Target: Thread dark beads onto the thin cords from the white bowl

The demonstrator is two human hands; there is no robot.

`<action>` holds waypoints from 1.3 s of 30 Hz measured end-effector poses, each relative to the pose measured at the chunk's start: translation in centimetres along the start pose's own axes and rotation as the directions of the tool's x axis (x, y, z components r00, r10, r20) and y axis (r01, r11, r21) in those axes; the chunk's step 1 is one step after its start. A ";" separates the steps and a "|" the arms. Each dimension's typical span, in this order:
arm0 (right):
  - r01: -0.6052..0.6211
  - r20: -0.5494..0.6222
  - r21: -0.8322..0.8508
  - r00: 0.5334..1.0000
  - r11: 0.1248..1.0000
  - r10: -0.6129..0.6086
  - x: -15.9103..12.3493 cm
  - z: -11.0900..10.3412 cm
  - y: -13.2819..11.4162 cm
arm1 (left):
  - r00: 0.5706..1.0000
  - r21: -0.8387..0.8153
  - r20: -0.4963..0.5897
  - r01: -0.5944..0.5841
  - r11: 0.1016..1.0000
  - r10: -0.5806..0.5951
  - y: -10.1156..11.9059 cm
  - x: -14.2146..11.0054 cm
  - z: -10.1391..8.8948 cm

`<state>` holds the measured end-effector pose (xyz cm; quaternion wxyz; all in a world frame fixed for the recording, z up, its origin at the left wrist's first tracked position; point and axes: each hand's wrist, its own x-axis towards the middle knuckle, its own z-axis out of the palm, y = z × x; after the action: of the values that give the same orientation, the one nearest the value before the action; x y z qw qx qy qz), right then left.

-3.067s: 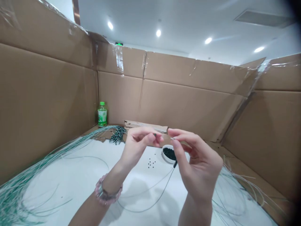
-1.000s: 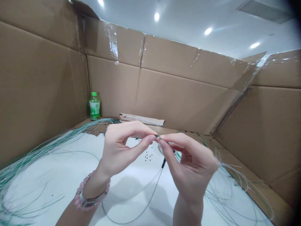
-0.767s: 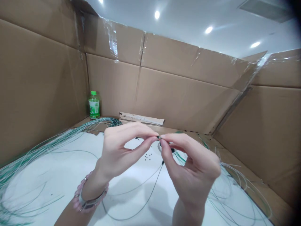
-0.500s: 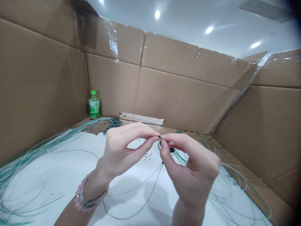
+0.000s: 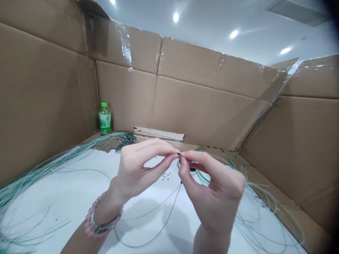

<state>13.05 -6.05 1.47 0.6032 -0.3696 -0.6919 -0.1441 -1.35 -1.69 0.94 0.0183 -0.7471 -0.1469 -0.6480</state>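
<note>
My left hand and my right hand meet at the fingertips over the white work surface. Thumb and forefinger of each are pinched on a tiny dark piece, mostly covered by the fingers, so its kind is unclear. Below the right thumb, a thin dark-green wire curves across the surface and ends in a small black tip. Partly behind my right hand stands a round white container with dark contents. Left of it lie several tiny black bits.
A long bundle of green and white wires stretches along the left, its dark ends bunched at the back. More loose wires loop on the right. Cardboard walls enclose the surface. A green bottle and a cardboard strip sit at the back.
My right hand has shifted very slightly to the left, and the whole view has moved a little. Both hands keep the same pinch on the tiny dark piece.
</note>
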 end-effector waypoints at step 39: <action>-0.385 0.390 0.254 0.880 0.887 0.270 1.6 -0.4 3.3 | 0.982 -0.038 0.049 0.182 0.983 -0.180 -1.8 0.2 1.9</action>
<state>15.59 -3.50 2.22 0.5409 -0.3979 -0.7269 0.1440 0.01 0.49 0.50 -0.0600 -0.7455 -0.2007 -0.6327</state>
